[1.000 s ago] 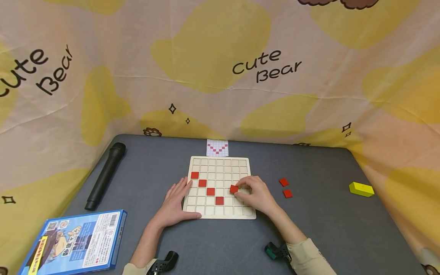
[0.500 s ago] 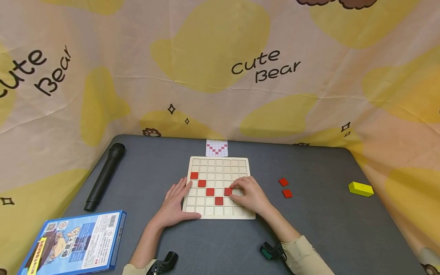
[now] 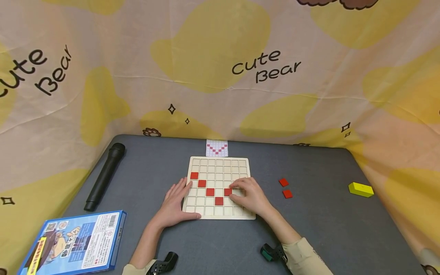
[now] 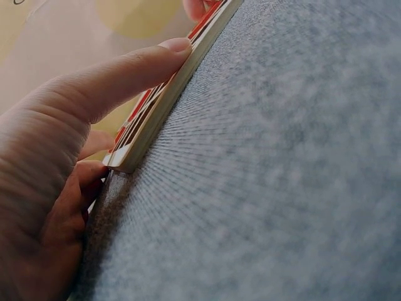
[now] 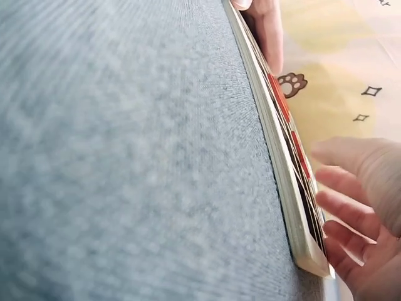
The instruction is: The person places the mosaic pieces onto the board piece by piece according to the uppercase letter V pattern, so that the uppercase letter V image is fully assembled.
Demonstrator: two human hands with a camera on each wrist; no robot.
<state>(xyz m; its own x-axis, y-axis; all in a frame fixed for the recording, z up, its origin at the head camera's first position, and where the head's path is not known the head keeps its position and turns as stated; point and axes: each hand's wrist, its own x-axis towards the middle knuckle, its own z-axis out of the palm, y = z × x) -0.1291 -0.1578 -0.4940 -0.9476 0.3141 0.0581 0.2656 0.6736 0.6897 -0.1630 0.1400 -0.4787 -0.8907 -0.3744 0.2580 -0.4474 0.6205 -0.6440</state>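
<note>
Over a pale wooden grid board [image 3: 220,169], the right hand [image 3: 251,195] has fingertips at a red square tile [image 3: 228,192] lying in the grid; whether they pinch is unclear. The left hand [image 3: 177,203] spreads at the near-left corner. Rightward, two loose red tiles [image 3: 287,194] lie on the grey bench [image 3: 343,229].

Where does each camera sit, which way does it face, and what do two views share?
Head: worn on the head, facing forward and down at the grid board; left hand, right hand and forearms show.
Left wrist: on that wrist, facing the board's near edge; the left hand shows large, right fingertips at the top.
Right wrist: on that wrist, facing the same edge; the right hand shows at right, part of the left hand at top.
Shared: both wrist views show this edge and red tiles.
</note>
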